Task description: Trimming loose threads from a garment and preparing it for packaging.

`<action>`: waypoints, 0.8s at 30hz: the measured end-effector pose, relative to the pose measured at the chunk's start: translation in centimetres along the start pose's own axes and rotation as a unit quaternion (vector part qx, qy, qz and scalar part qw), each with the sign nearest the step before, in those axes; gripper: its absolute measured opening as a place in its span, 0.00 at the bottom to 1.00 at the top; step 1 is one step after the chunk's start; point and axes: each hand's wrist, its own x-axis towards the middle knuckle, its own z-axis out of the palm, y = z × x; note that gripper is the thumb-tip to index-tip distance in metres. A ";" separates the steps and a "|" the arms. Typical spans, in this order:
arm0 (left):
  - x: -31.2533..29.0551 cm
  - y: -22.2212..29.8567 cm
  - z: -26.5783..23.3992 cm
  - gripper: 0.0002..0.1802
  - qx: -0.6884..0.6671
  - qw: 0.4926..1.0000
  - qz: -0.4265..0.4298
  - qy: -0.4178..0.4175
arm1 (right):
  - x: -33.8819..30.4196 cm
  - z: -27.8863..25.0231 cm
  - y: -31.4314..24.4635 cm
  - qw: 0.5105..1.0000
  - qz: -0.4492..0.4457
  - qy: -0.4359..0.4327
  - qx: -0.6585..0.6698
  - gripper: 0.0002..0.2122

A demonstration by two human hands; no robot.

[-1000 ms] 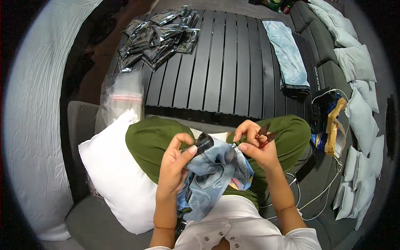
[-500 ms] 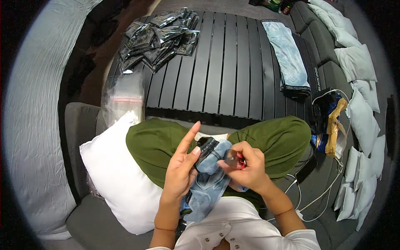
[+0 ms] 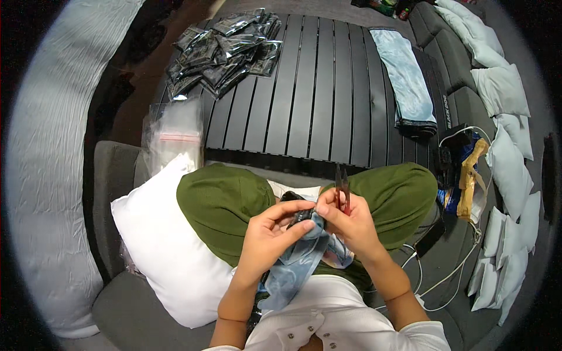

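Head view, left hand [image 3: 266, 240] pinching soft crumpled denim [image 3: 301, 260], right hand [image 3: 351, 225] gripping slim snips [image 3: 342, 187]

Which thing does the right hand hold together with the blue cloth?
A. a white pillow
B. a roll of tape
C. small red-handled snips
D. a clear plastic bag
C: the right hand grips small snips, points up, beside the blue cloth that the left hand pinches.

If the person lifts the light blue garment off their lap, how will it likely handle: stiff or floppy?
Probably floppy: the light blue garment bunches and sags between the left hand and the right hand. It looks light, since fingertips alone pinch it up. It seems unlikely to slip, as its folds drape over the lap.
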 end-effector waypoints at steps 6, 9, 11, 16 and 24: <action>0.5 -0.5 -0.3 0.12 0.032 0.998 0.057 -0.009 | 0.3 -0.7 0.2 0.984 0.111 -0.052 0.131 0.06; 0.7 -0.7 -0.8 0.11 0.109 0.991 0.068 -0.031 | 0.5 -0.8 0.4 0.976 0.143 -0.058 0.155 0.06; 0.6 -0.6 -0.7 0.11 0.104 0.993 0.060 -0.023 | 0.5 -0.9 0.5 0.975 0.143 -0.059 0.158 0.06; 0.7 -1.4 -0.5 0.12 0.146 0.981 0.128 0.000 | 0.3 -0.2 0.7 0.983 0.114 -0.054 0.136 0.06; 0.7 -0.1 -0.3 0.07 0.367 0.915 0.162 0.042 | 0.0 -0.2 1.0 0.989 0.090 -0.046 0.104 0.07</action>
